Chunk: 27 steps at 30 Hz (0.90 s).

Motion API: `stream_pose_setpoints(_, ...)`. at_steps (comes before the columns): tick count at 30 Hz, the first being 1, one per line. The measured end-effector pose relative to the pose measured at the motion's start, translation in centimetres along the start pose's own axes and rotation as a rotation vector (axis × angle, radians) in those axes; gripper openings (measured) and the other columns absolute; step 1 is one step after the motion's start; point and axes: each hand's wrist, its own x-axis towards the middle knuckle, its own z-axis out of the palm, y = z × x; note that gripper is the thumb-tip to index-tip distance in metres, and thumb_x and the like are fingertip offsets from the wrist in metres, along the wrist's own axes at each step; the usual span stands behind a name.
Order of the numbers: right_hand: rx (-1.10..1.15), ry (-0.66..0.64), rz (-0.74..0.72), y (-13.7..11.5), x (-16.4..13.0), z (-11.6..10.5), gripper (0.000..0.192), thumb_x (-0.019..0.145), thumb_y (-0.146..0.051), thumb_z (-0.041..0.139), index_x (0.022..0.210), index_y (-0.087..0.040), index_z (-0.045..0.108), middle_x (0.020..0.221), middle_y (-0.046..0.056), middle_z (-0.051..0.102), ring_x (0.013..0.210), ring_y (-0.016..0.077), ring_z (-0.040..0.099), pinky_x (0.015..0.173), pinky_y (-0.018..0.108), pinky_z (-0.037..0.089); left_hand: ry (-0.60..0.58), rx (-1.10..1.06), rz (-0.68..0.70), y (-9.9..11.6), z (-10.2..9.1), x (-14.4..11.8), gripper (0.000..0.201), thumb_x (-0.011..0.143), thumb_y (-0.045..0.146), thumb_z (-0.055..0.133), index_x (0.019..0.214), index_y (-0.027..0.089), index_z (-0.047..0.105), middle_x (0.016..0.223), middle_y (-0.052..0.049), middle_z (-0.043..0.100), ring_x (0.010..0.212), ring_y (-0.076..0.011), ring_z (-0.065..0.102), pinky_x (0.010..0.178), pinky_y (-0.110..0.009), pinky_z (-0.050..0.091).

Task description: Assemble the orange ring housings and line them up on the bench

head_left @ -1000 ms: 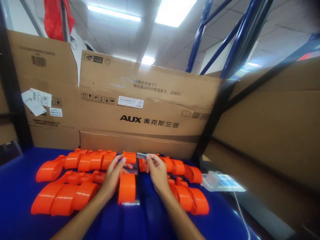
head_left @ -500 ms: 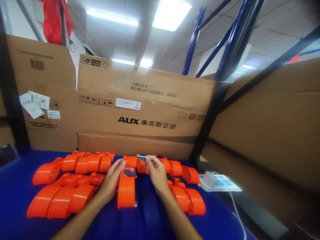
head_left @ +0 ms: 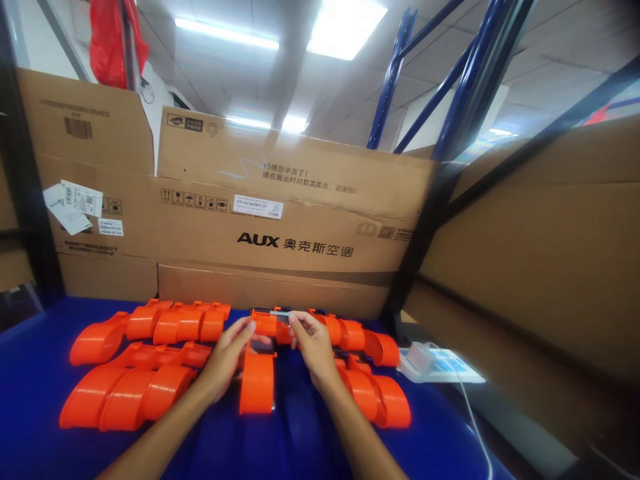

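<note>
An orange plastic tape dispenser lies lengthwise on the blue table in front of me. My left hand grips its far end from the left side. My right hand pinches a small grey metal strip at the dispenser's far end. Both thumbs and forefingers are closed around that end.
More orange dispensers lie in rows on the left and on the right, and along the back. Large AUX cardboard boxes wall off the back and right. A white device with a cable sits at the right.
The metal strip in my right hand has come down from just above the dispenser's far end onto it. Both hands have stayed at that end.
</note>
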Motion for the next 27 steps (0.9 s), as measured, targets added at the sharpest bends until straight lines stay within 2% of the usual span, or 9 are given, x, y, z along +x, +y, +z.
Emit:
stream_pose_setpoints(3, -0.016, 0.058, -0.011, -0.4, -0.1, -0.3, 0.035, 0.078, -0.051, 0.073, 0.09, -0.018, 0.074, 0.067, 0.0, 0.063, 0.055, 0.012, 0.05, 0.046, 0.023, 0.041, 0.045, -0.013, -0.01, 0.1, -0.1, 0.0, 0.058, 0.077, 0.055, 0.073, 0.122, 0.022, 0.059, 0.093, -0.007, 0.077, 0.057, -0.019, 0.069, 0.051, -0.025, 0.047)
stream_pose_setpoints(7, -0.066, 0.042, -0.022, -0.7, -0.2, -0.5, 0.034, 0.082, -0.05, 0.069, 0.094, -0.019, 0.077, 0.07, 0.002, 0.065, 0.053, 0.011, 0.048, 0.048, 0.023, 0.04, 0.053, -0.012, -0.03, 0.3, -0.2, 0.1, 0.058, 0.076, 0.055, 0.073, 0.122, 0.023, 0.058, 0.096, -0.007, 0.077, 0.053, -0.0182, 0.068, 0.048, -0.025, 0.045)
stream_pose_setpoints(10, -0.057, 0.06, -0.024, -0.7, -0.3, -0.4, 0.036, 0.081, -0.05, 0.07, 0.097, -0.019, 0.077, 0.077, 0.003, 0.069, 0.054, 0.0109, 0.049, 0.048, 0.023, 0.04, 0.04, -0.011, -0.026, 0.2, -0.1, 0.0, 0.057, 0.077, 0.055, 0.072, 0.121, 0.022, 0.058, 0.098, -0.009, 0.077, 0.06, -0.021, 0.072, 0.049, -0.025, 0.046)
stream_pose_setpoints(13, -0.028, 0.059, -0.017, -0.8, -0.3, -0.3, 0.037, 0.08, -0.05, 0.071, 0.098, -0.019, 0.077, 0.074, 0.003, 0.067, 0.053, 0.0112, 0.048, 0.048, 0.024, 0.04, 0.036, -0.008, -0.008, 0.2, -0.1, -0.1, 0.057, 0.078, 0.054, 0.072, 0.122, 0.021, 0.058, 0.097, -0.009, 0.077, 0.065, -0.022, 0.073, 0.053, -0.026, 0.048)
stream_pose_setpoints(17, 0.045, -0.001, 0.016, -0.6, -0.3, -0.3, 0.035, 0.081, -0.049, 0.071, 0.095, -0.017, 0.077, 0.063, -0.001, 0.06, 0.049, 0.0096, 0.044, 0.048, 0.024, 0.041, 0.009, 0.016, -0.001, 0.5, -0.2, -0.1, 0.059, 0.078, 0.056, 0.071, 0.122, 0.018, 0.062, 0.093, -0.01, 0.078, 0.064, -0.0224, 0.072, 0.058, -0.028, 0.05)
stream_pose_setpoints(22, 0.078, -0.077, 0.033, -0.3, -0.5, 0.0, 0.031, 0.08, -0.046, 0.073, 0.086, -0.016, 0.076, 0.063, -0.001, 0.059, 0.047, 0.0079, 0.044, 0.049, 0.024, 0.041, -0.057, 0.068, 0.01, 0.5, -0.4, 0.1, 0.054, 0.082, 0.057, 0.066, 0.113, 0.013, 0.068, 0.096, -0.013, 0.078, 0.078, -0.0257, 0.073, 0.067, -0.03, 0.051)
stream_pose_setpoints(27, 0.095, -0.188, 0.066, -0.2, -1.2, 0.7, 0.032, 0.084, -0.045, 0.07, 0.096, -0.017, 0.076, 0.066, -0.001, 0.06, 0.051, 0.0093, 0.046, 0.046, 0.023, 0.039, -0.117, 0.1, 0.021, 0.7, -0.3, 0.0, 0.049, 0.084, 0.054, 0.066, 0.11, 0.013, 0.07, 0.088, -0.011, 0.078, 0.068, -0.0211, 0.07, 0.064, -0.029, 0.05)
